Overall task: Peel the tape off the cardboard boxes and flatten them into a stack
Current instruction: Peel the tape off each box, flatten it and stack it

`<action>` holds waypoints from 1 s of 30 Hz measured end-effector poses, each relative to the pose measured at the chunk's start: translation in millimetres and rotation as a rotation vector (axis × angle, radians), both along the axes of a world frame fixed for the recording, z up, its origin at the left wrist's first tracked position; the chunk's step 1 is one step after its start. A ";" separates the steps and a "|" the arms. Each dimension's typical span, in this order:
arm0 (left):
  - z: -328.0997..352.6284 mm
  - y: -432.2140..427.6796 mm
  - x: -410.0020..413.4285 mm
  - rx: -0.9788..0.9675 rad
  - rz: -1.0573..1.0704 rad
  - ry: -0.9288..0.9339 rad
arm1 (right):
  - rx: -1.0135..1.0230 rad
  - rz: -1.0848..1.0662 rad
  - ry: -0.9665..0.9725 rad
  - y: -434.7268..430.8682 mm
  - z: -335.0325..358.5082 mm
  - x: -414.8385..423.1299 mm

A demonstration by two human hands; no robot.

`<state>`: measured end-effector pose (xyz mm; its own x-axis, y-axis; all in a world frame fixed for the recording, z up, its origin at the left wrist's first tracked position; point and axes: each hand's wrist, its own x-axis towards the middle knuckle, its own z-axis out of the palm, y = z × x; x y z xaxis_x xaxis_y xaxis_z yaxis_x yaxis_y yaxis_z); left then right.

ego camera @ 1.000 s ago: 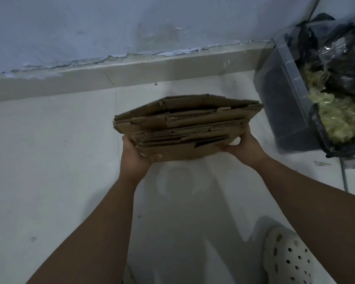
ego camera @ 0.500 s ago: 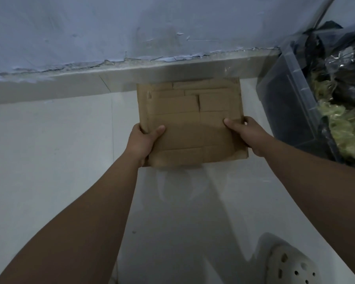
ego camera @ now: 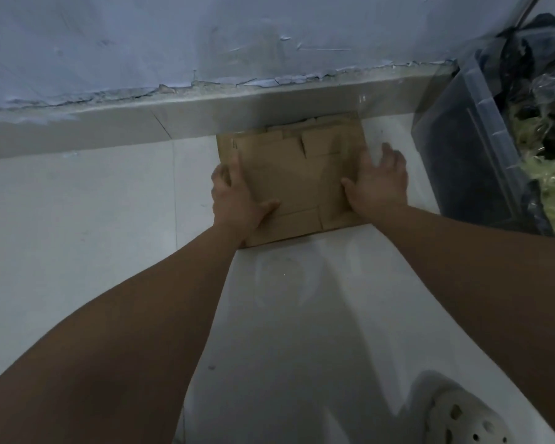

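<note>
The lower layers of the flattened cardboard stack (ego camera: 295, 174) are hidden beneath its top sheet, and its far edge sits in shadow where it meets the skirting (ego camera: 109, 129) below the peeling wall (ego camera: 173, 43); the number of sheets cannot be determined. At right, a clear plastic bin (ego camera: 462, 149) is cut off by the frame edge; its contents appear as dark film and a pale yellow-green mass, not identifiable. A perforated white shoe (ego camera: 462, 421) is cut off at the bottom edge. The stack lies flat on the pale tiled floor (ego camera: 77, 219), between wall and person, just beside the bin. The left grip (ego camera: 234, 200) is spread: straight fingers lie along the stack's left edge, and the thumb (ego camera: 268, 207) rests on the top sheet. The right grip (ego camera: 378, 184) is also spread, palm down on the right edge with its fingers fanned apart.
</note>
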<state>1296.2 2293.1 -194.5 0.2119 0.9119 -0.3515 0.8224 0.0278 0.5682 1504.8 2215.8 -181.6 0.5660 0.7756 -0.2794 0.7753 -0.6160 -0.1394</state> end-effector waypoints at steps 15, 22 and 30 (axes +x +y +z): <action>-16.7 -31.1 26.8 0.186 -0.675 0.493 | -0.222 0.489 0.199 -6.4 -0.4 -21.5; -1.5 -0.4 49.7 -0.016 -0.487 0.423 | -0.195 0.227 0.051 -6.2 3.3 -16.1; 9.5 20.2 57.5 -0.123 -0.617 0.427 | -0.284 0.069 0.215 10.3 8.0 -15.5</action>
<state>1353.6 2313.4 -184.9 0.4931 0.6214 -0.6088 0.8574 -0.4656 0.2193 1489.3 2226.1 -173.6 0.4198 0.6846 -0.5960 0.7881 -0.6006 -0.1348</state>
